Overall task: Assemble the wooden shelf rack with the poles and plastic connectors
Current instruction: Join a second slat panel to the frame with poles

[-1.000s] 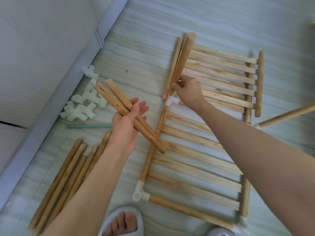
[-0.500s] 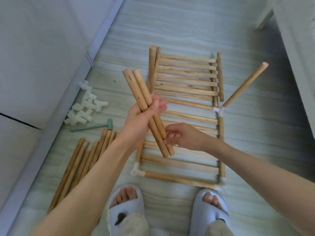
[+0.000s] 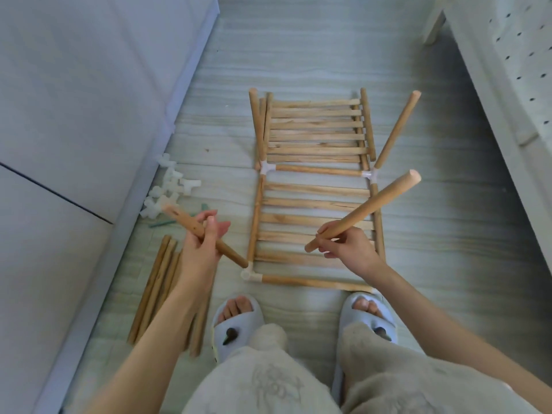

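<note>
Now, poles: light, stiff, smooth wood; best gripped near the end being seated, I judge.
Left hand (image 3: pixel 198 249): fingers curled round one pole (image 3: pixel 206 236), its low tip just beside the corner connector (image 3: pixel 249 274).
Right hand (image 3: pixel 348 246): fingers pinching a second pole (image 3: pixel 367 209) near its lower end.
Frame (image 3: pixel 316 204): flat on the floor.
Spare poles (image 3: pixel 155 288): left, on the floor.
</note>
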